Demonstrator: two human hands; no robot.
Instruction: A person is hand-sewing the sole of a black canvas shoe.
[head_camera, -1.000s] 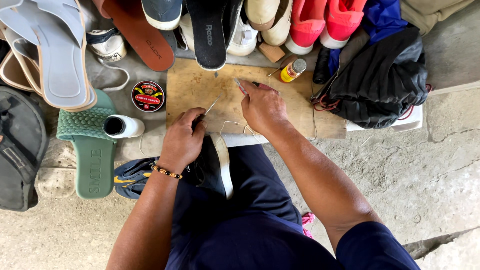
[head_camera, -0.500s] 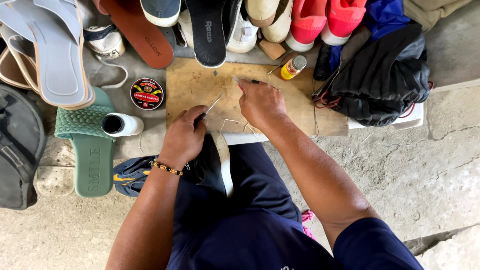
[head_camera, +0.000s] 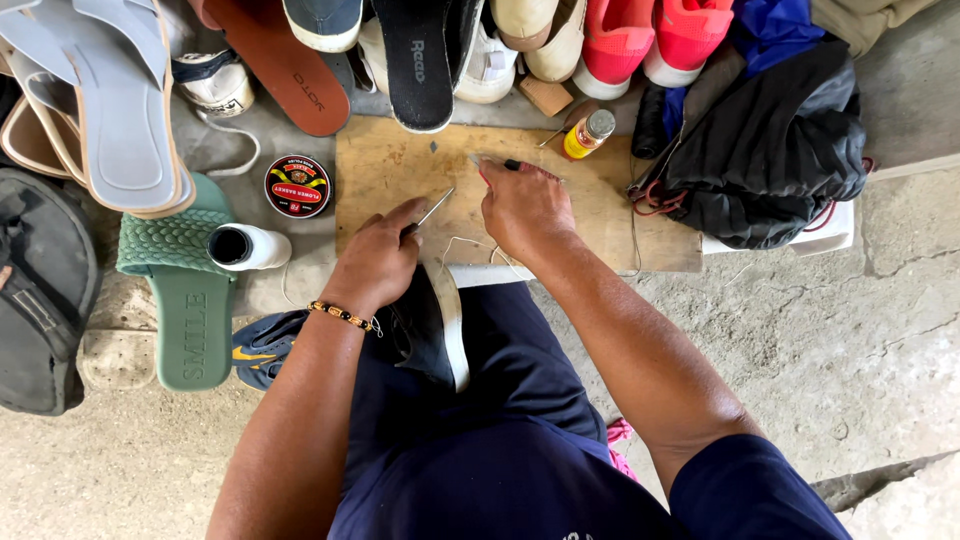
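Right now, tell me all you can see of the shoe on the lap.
The black shoe has a white sole edge and lies on its side across the dark blue trousers, against the wooden board. The left hand presses on it while gripping a thin metal awl. Pale thread loops above it. Much is hidden.

Round tin (head_camera: 297, 186): flat, black lid with a red and yellow printed label, lying on the ground just left of the wooden board (head_camera: 400, 165)

Small bottle (head_camera: 588, 133): yellow body, silvery cap, red band of label; lies tilted at the far edge of the board, right of centre

White cylinder (head_camera: 248, 247): plain, black open end facing left, on its side near the tin, touching the green slide sandal (head_camera: 190, 300)

No signs or screens in view
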